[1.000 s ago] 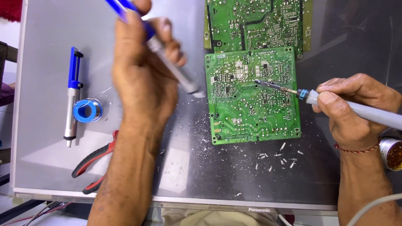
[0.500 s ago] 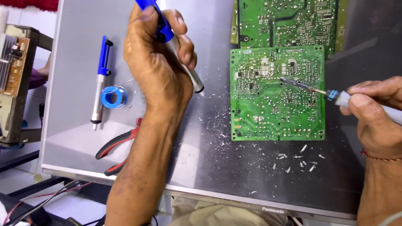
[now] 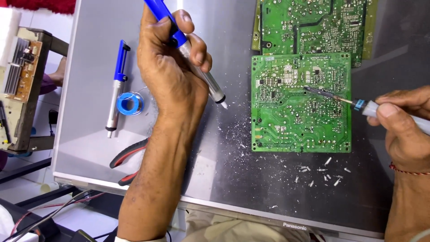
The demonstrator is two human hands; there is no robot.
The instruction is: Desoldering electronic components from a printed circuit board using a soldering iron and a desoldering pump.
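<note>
The left hand (image 3: 170, 76) is closed around a blue-and-silver solder sucker (image 3: 188, 49), its grip wrapped on the barrel with the thumb up near the blue plunger, so the white tip hangs above the grey surface (image 3: 89, 54) just left of the green circuit board (image 3: 301, 103). The right hand (image 3: 405, 130) is closed on a soldering iron (image 3: 358, 104), held like a pen so its thin tip rests on the board's middle. A second green board (image 3: 313, 27) lies just above the first. Small white and metal scraps (image 3: 322, 172) lie scattered below the board. Farther left lie a spare solder sucker (image 3: 115, 89), a blue spool of solder wire (image 3: 130, 103) and red-handled pliers (image 3: 127, 163).
</note>
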